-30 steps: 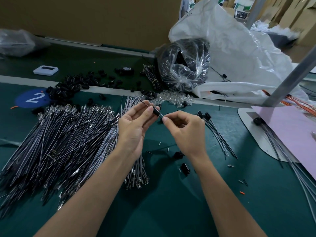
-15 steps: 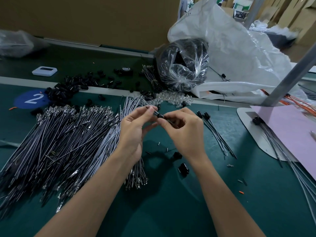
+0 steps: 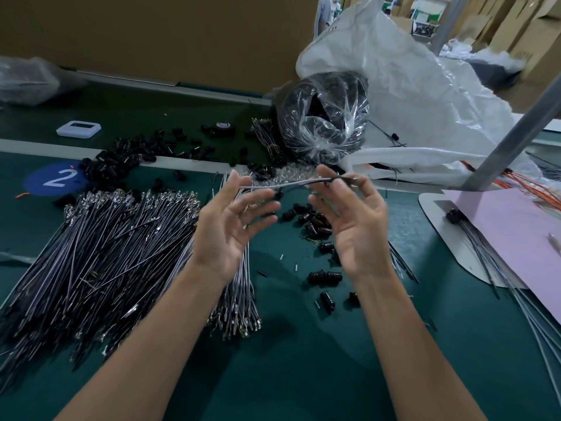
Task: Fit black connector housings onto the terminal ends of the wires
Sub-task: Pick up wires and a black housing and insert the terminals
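Stretching a single grey wire (image 3: 282, 185) between both raised hands, the person holds it above the middle of the green table (image 3: 303, 375). Half a second ago the hands were close together with their backs to the camera. They have since drawn apart and turned palm-up.

Right hand (image 3: 358, 229): thumb and forefinger are clamped on the wire at the end that carries a black connector housing (image 3: 346, 178); the other fingers stand apart and loosely bent.

Left hand (image 3: 230, 229): the fingers (image 3: 261, 197) are spread and nearly straight. The wire's bare end appears to rest against the thumb rather than being pinched, though motion blur makes this uncertain.

With the hands lifted, a cluster of loose housings (image 3: 314, 221) now shows on the table between and below them, where the right hand covered it before. A few more lie scattered toward the near edge.

The large pile of unfitted wires (image 3: 106, 253) fans out along the left edge as in the earlier frames. A heap of black housings (image 3: 121, 165) lies near the far edge beside a blue disc marked 2 (image 3: 51, 180).

Finished wires (image 3: 403, 265), plainly in view earlier, are now mostly hidden behind the right wrist.

A clear bag of black parts (image 3: 324, 117) sits at the far edge. A pink sheet (image 3: 516, 232) lies at the right edge.
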Demonstrator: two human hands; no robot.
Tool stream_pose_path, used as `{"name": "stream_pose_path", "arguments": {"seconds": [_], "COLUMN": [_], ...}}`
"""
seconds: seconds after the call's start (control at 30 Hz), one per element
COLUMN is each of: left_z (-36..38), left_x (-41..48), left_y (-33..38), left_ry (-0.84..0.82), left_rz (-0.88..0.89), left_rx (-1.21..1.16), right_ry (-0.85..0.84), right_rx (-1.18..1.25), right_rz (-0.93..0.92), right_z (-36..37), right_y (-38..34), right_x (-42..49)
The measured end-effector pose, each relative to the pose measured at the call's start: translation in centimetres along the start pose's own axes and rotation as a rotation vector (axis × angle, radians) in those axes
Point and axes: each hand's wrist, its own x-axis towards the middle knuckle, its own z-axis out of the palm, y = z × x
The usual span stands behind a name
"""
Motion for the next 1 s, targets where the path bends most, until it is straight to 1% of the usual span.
{"name": "stream_pose_path", "arguments": {"seconds": [0.07,0.13,0.2,0.23,0.33,0.4,0.47,0.57,0.73,0.9,1.0], "left_z": [0.3,0.5,0.7,0.8,0.8,0.7,0.6,0.7,0.7,0.8,0.8], "left_x": [-0.4,-0.4,-0.1,0.0,0.0,-0.1,-0.2,-0.2,-0.2,0.0,0.0], "left_y": [-0.4,-0.8,-0.9,-0.9,-0.9,-1.1,-1.5,-1.8,-1.6,-1.5,-1.4], "left_ry": [-0.088,-0.069,0.000,0.010,-0.074,-0.146,-0.167,-0.155,-0.150,-0.080,-0.068], "left_rz": [-0.037,-0.040,0.010,0.042,0.117,0.142,0.144,0.151,0.181,0.240,0.265], "left_rx": [0.076,0.094,0.177,0.228,0.307,0.362,0.380,0.342,0.353,0.289,0.279], "right_ry": [-0.009,0.006,0.019,0.015,-0.032,-0.065,-0.057,-0.038,-0.067,-0.110,-0.145], "right_rx": [0.165,0.186,0.102,0.015,-0.372,-0.504,-0.560,-0.638,-0.721,-0.744,-0.791], "right_rz": [0.023,0.036,0.052,0.062,0.067,0.050,0.029,0.003,-0.030,0.010,0.026], "right_z": [-0.4,-0.6,-0.4,-0.2,0.6,1.0,1.2,1.2,1.5,1.4,1.2], "right_y": [-0.6,-0.9,-1.0,-0.9,-0.2,0.6,1.2,1.4,1.9,1.8,2.0], "right_x": [0.1,0.1,0.0,-0.1,-0.6,-0.9,-1.0,-1.0,-1.2,-1.1,-0.9]}}
